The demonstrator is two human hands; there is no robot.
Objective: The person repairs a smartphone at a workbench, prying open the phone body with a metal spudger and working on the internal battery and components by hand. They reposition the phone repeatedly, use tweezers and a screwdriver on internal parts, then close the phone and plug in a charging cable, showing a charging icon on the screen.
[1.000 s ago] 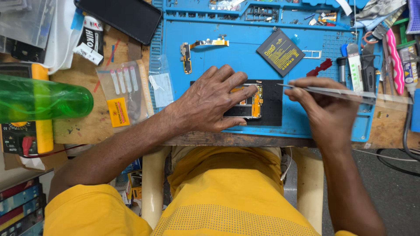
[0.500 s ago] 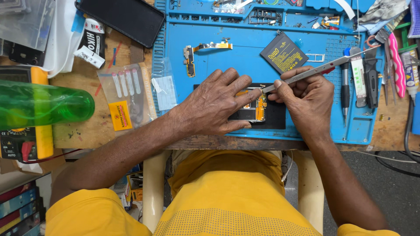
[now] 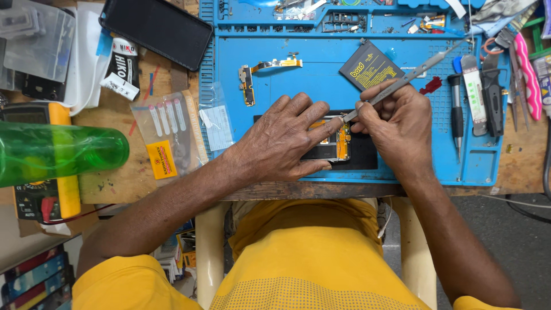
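My right hand [image 3: 396, 123], gripping the slim grey metal tweezers [image 3: 402, 82], had swung their tip down into the opened black phone [image 3: 338, 143] my left hand [image 3: 281, 140] pinned flat, fingers spread.

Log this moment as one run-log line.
left hand: pressing down opened phone | right hand: gripping tweezers, tip at phone's top edge | surface: blue repair mat | nearby: loose battery

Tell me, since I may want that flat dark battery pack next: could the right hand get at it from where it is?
Probably yes. The flat dark battery pack lies bare on the blue work mat just beyond the right hand, nothing covering it. But that hand is gripping the metal tweezers, whose shaft crosses beside it.
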